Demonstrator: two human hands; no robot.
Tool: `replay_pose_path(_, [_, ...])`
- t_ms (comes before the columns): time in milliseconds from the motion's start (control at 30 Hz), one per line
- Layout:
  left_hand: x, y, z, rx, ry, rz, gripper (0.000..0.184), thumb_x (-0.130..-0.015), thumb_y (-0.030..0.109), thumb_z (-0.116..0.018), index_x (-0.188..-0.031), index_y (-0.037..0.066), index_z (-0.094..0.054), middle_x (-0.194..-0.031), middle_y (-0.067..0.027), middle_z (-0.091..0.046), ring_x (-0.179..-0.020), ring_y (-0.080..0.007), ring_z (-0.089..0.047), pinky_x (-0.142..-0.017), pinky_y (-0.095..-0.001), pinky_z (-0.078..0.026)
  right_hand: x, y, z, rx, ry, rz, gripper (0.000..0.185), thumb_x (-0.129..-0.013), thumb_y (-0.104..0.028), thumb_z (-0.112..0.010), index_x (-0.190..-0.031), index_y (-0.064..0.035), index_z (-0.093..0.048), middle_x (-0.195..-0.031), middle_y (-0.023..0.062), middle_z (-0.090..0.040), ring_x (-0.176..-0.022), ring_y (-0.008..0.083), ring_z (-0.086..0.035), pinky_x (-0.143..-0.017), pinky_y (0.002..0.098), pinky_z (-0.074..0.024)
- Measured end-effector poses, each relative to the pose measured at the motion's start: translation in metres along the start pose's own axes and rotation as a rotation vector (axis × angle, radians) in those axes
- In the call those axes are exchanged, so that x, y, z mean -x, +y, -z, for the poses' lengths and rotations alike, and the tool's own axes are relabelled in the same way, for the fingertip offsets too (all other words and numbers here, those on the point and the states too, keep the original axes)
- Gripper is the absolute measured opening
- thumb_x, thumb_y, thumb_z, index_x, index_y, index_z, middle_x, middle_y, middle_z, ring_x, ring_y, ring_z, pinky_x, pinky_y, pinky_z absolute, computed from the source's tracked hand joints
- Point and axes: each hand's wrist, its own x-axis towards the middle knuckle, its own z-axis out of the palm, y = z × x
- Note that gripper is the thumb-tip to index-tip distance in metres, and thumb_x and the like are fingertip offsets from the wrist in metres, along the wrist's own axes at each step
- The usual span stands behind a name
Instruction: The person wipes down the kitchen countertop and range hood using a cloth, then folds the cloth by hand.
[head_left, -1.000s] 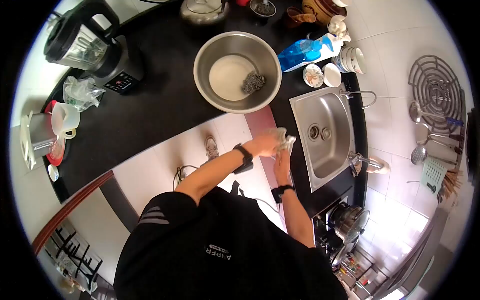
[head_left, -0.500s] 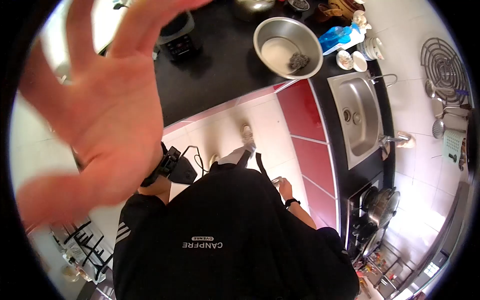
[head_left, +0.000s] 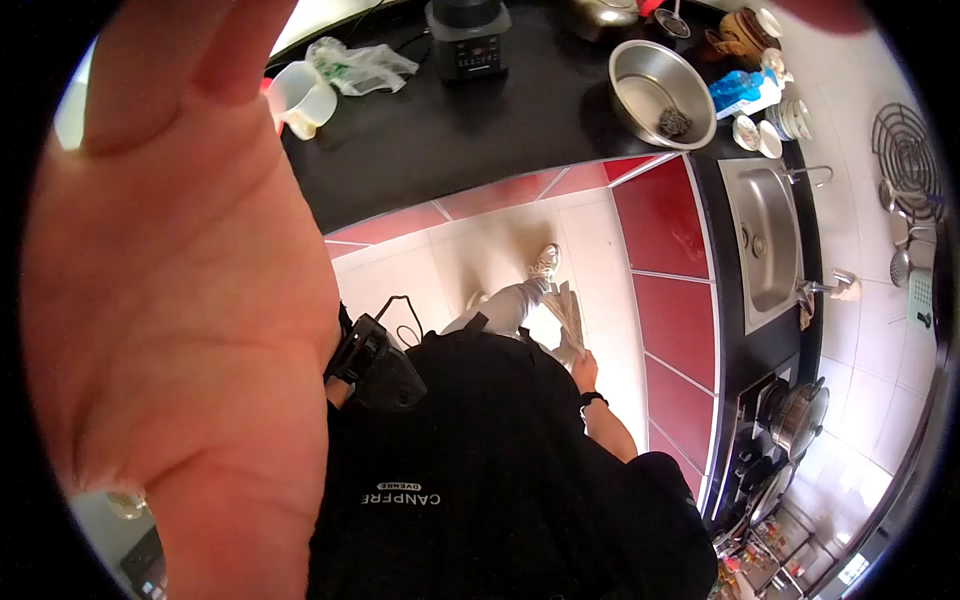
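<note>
Close to the camera, my left hand [head_left: 190, 300] is raised with its palm showing and fingers spread, holding nothing; its fingertips fall outside the view. A black strapped device [head_left: 375, 360] sits at its wrist. Low beside my right leg, my right hand [head_left: 585, 372] is closed on a beige-grey cloth [head_left: 568, 318] that looks folded or bunched. A dark band [head_left: 592, 399] circles that wrist.
On the black counter [head_left: 400, 160] ahead are a plastic measuring cup [head_left: 305, 95], a plastic bag [head_left: 360, 65], a blender base [head_left: 470, 45] and a steel basin [head_left: 640, 85] holding a scouring pad [head_left: 674, 122]. Right: sink [head_left: 765, 250], stove with pots [head_left: 798, 415], red cabinets [head_left: 675, 320].
My left hand has come nearer the camera and fills more of the left side. The counter items have shifted right in view. More of the cloth in my right hand now shows.
</note>
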Motion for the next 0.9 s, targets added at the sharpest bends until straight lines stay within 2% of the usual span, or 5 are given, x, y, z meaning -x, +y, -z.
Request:
replay_pose_path(467, [0.019,0.032,0.042,-0.105,0.039,0.071,0.041,-0.091,0.027,-0.069,-0.119,-0.003,-0.061,-0.120,-0.0168,-0.063,-0.095,-0.0236,-0.067,-0.085,-0.0370,-0.054,-0.035,-0.067,-0.006,0.173,-0.234,0.385,0.025,-0.093,-0.017,-0.055,-0.107,-0.0003,-0.066,-0.093,0.0235,-0.069,-0.090,0.0415,-0.066,-0.079,0.0448,-0.0511])
replay_pose_path(600, [0.060,-0.051,0.064,-0.574,-0.360,0.408,0.036,-0.086,0.018,-0.072,-0.117,0.003,-0.062,-0.111,-0.0122,-0.064,-0.091,-0.0194,-0.066,-0.082,-0.0340,-0.053,-0.061,-0.162,-0.009,0.109,-0.357,0.459,0.021,-0.091,-0.013,-0.061,-0.106,-0.0019,-0.070,-0.081,0.0131,-0.069,-0.074,0.0182,-0.065,-0.069,0.0336,-0.0507])
replay_pose_path(667, [0.120,-0.113,0.077,-0.590,-0.402,0.674,0.037,-0.087,0.022,-0.072,-0.120,0.006,-0.062,-0.103,-0.0112,-0.064,-0.087,-0.0219,-0.066,-0.079,-0.0336,-0.052,-0.058,-0.239,-0.002,0.075,-0.456,0.471,0.022,-0.092,-0.017,-0.062,-0.105,-0.0018,-0.070,-0.081,0.0141,-0.069,-0.071,0.0215,-0.065,-0.066,0.0350,-0.0506])
replay_pose_path(733, [0.165,-0.148,0.090,-0.756,-0.705,0.944,0.044,-0.088,0.025,-0.072,-0.128,0.010,-0.060,-0.124,-0.0128,-0.063,-0.107,-0.0280,-0.064,-0.097,-0.0399,-0.049,-0.063,-0.297,0.000,0.054,-0.512,0.608,0.022,-0.091,-0.017,-0.063,-0.106,-0.0014,-0.069,-0.085,0.0160,-0.069,-0.069,0.0251,-0.066,-0.065,0.0371,-0.0509])
replay_pose_path(900, [0.225,-0.204,0.097,-0.860,-0.768,0.737,0.052,-0.086,0.025,-0.072,-0.133,0.011,-0.055,-0.130,-0.0119,-0.059,-0.118,-0.0340,-0.057,-0.102,-0.0432,-0.044,-0.056,-0.442,0.027,-0.006,-0.737,0.644,0.029,-0.088,-0.010,-0.064,-0.114,0.0004,-0.067,-0.095,0.0121,-0.069,-0.080,0.0217,-0.066,-0.071,0.0355,-0.0522])
